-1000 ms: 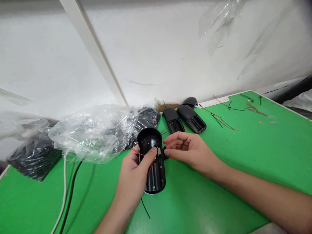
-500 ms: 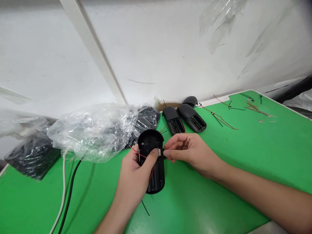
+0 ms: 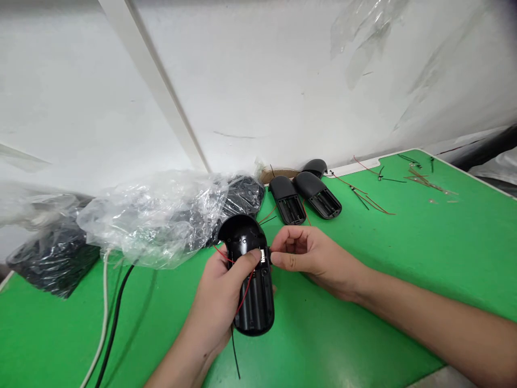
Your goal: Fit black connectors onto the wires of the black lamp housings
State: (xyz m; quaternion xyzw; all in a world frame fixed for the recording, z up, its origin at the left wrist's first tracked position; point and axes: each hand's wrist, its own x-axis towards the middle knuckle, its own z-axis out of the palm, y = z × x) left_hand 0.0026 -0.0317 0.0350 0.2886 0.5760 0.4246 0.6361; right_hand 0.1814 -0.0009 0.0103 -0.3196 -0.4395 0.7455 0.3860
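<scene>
A black plastic casing is gripped in the left hand above the green desk, its open battery compartment facing up and its long axis pointing away from the person, rounded end foremost. Red wires are laid across it. The casing's edge is pinched by the right hand, on something too small to tell. Three more casings lie beyond, and black pieces are held in a clear plastic bag.

No legible txt, labels, brands or nos. in view, incl. on the black plastic battery housing.
</scene>
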